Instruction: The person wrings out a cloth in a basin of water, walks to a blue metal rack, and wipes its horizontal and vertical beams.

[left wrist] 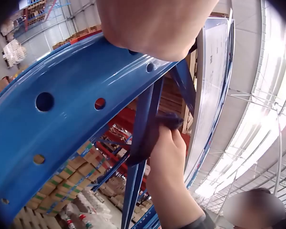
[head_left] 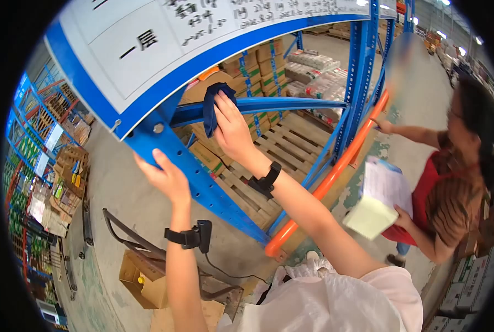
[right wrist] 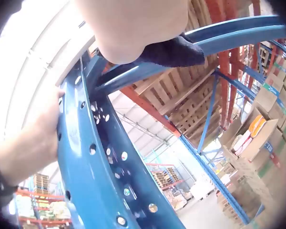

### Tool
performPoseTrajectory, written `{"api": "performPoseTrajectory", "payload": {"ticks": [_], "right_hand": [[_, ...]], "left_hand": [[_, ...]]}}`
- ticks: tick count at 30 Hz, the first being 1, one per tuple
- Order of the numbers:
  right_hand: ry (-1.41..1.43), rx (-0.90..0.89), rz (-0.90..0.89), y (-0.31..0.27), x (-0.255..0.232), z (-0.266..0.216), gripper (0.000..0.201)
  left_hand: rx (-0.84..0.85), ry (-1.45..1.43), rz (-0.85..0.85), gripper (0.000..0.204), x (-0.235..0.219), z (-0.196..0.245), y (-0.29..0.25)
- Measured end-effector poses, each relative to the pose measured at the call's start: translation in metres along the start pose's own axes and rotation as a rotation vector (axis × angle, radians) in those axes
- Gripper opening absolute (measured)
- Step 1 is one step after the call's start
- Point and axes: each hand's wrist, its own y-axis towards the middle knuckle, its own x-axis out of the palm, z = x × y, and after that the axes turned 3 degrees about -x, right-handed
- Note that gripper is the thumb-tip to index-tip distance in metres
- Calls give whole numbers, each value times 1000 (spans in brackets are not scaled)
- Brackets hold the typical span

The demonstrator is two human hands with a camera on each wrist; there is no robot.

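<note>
A dark blue cloth (head_left: 216, 108) lies over the blue crossbar (head_left: 291, 104) of a rack, just below a white sign (head_left: 142, 50) with handwriting. My right hand (head_left: 235, 130) holds the cloth against the bar, fingers bent over it. In the left wrist view that hand (left wrist: 169, 162) grips the cloth (left wrist: 145, 143) too. My left hand (head_left: 169, 180) rests on the edge of the blue upright (head_left: 203, 191), its fingers and thumb extended along the metal. The right wrist view has the cloth (right wrist: 174, 51) beneath my right hand (right wrist: 133, 28), with my left hand (right wrist: 40, 126) against the upright.
A person in a red apron (head_left: 424, 193) stands at the right, holding papers (head_left: 381, 193) and touching the orange rail (head_left: 324, 188). Wooden pallets (head_left: 291, 149) and stacked boxes (head_left: 261, 66) lie behind the crossbar. An open carton (head_left: 142, 279) sits on the floor below.
</note>
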Motion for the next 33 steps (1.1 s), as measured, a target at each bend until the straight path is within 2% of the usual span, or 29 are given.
{"api": "performPoseTrajectory", "payload": {"ticks": [5, 11, 17, 25, 27, 29, 33], "right_hand": [[132, 229, 69, -18, -22, 23, 49], [235, 397, 126, -28, -63, 42, 48], [176, 350, 135, -43, -90, 83, 47], [192, 347, 78, -47, -87, 129, 49], [143, 293, 52, -46, -84, 142, 58], [99, 244, 30, -47, -77, 154, 68], [160, 141, 4, -27, -70, 155, 72]], "left_hand": [[-22, 13, -2, 46, 0, 1, -1], [-42, 62, 44, 44, 1, -2, 0], [-88, 35, 22, 43, 2, 3, -2], [-66, 162, 65, 44, 3, 0, -2], [-88, 190, 93, 44, 4, 7, -4], [-101, 307, 129, 45, -2, -5, -2], [-109, 326, 159, 47, 0, -3, -4]]}}
